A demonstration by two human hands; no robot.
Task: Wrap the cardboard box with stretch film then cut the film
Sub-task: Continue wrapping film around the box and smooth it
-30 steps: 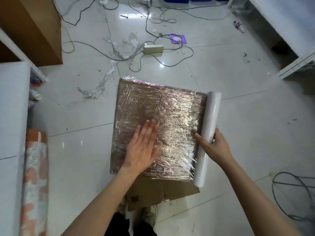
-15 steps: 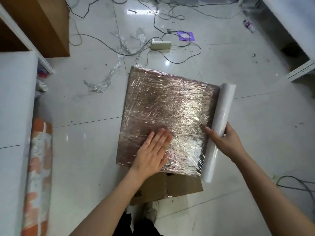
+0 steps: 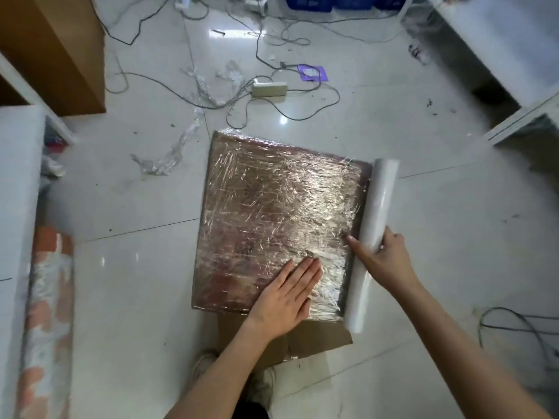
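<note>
Cardboard box [image 3: 272, 213], film-covered on top, lies flat on the tiled floor [image 3: 423, 207]. Left hand [image 3: 287, 300] presses flat on its near right area, grip released, fingers straight. Right hand [image 3: 384, 261] grips the stretch film roll [image 3: 373, 231], which lies along the box's right edge.

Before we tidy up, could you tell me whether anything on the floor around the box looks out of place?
Yes. Crumpled scraps of stretch film lie loose on the tiles left of the wrapped cardboard box, and tangled cables with a power strip sprawl beyond it, a likely trip hazard.
</note>
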